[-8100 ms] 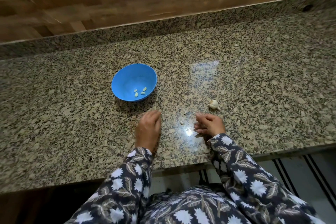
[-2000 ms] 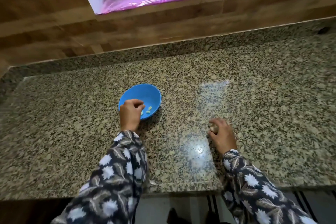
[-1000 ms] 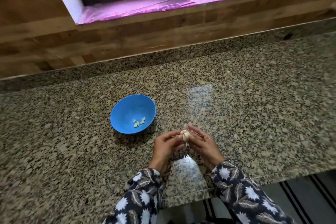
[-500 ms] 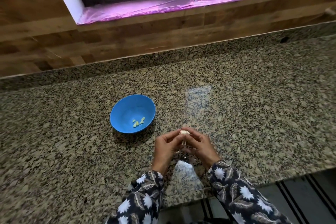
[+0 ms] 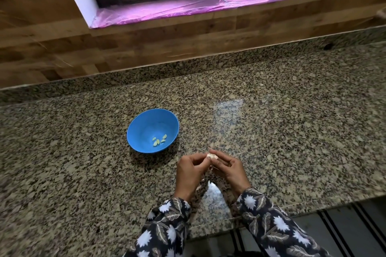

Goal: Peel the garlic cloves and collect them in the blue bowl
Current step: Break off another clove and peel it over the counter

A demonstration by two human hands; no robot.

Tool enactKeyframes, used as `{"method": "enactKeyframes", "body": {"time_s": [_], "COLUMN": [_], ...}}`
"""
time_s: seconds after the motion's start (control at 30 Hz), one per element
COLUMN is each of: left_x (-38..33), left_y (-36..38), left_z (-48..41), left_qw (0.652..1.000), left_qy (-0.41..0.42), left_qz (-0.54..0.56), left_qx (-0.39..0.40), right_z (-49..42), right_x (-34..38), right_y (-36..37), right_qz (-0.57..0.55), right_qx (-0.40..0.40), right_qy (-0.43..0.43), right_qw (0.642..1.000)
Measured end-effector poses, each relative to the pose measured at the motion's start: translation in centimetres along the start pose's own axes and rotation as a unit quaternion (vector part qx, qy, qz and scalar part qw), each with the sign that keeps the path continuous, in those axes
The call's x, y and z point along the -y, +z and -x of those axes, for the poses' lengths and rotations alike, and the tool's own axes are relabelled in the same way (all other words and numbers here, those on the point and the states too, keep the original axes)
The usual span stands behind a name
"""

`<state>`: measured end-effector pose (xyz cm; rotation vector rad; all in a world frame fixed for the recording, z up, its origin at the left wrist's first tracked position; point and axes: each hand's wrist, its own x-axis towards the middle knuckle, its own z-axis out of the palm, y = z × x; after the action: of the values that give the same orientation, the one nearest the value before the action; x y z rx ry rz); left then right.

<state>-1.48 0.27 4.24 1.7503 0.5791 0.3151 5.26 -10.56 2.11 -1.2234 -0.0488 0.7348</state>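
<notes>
A blue bowl (image 5: 144, 131) stands on the granite counter (image 5: 292, 131), with several peeled garlic cloves (image 5: 158, 141) lying in its bottom. To the right of the bowl and nearer to me, my left hand (image 5: 189, 172) and my right hand (image 5: 228, 168) meet above the counter. Both pinch a small white piece of garlic (image 5: 211, 155) between their fingertips. Most of the garlic is hidden by my fingers.
The counter's front edge (image 5: 271, 208) runs just under my wrists, with striped floor below at the right. A wooden backsplash (image 5: 146, 48) and a window sill covered in pink film (image 5: 198, 6) lie behind the counter.
My left hand left the bowl and my right hand lifted the garlic from the counter. Both hands came together in front of me and now hold the garlic, with fingers shifting slightly.
</notes>
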Motion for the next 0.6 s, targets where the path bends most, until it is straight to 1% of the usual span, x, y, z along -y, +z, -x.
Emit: {"method": "enactKeyframes", "body": {"time_s": [0.13,0.23,0.3,0.33,0.37,0.43,0.5,0.57,0.6], "left_x": [0.0,0.0,0.2,0.3,0.4,0.9,1.2,1.5,1.8], "left_y": [0.4,0.8,0.9,0.9,0.9,0.9,0.8,0.7,0.4], "left_z": [0.3,0.5,0.4,0.3,0.1,-0.4,-0.7,-0.6,-0.6], "left_qw": [0.996,0.986,0.983,0.985,0.99,0.997,0.987,0.97,0.962], "left_qy": [0.025,0.048,0.048,0.039,0.021,-0.046,-0.112,-0.159,-0.178], "left_qz": [-0.076,-0.149,-0.163,-0.153,-0.127,-0.016,0.09,0.161,0.183], "left_qx": [-0.027,-0.053,-0.064,-0.064,-0.062,-0.057,-0.069,-0.085,-0.094], "right_z": [-0.1,-0.1,-0.1,-0.2,-0.2,-0.3,-0.3,-0.3,-0.3], "right_x": [-0.4,-0.8,-1.0,-1.1,-1.2,-1.2,-1.0,-0.9,-0.8], "right_y": [0.2,0.5,0.7,0.7,0.6,0.4,0.3,0.1,0.0], "right_qz": [0.01,0.0,-0.007,-0.01,-0.009,0.005,0.028,0.068,0.109], "right_qx": [-0.012,-0.016,-0.023,-0.028,-0.036,-0.042,-0.034,-0.031,-0.036], "right_qy": [-0.012,-0.017,-0.02,-0.023,-0.025,-0.025,-0.021,-0.028,-0.044], "right_qw": [1.0,1.0,1.0,0.999,0.999,0.999,0.999,0.997,0.992]}}
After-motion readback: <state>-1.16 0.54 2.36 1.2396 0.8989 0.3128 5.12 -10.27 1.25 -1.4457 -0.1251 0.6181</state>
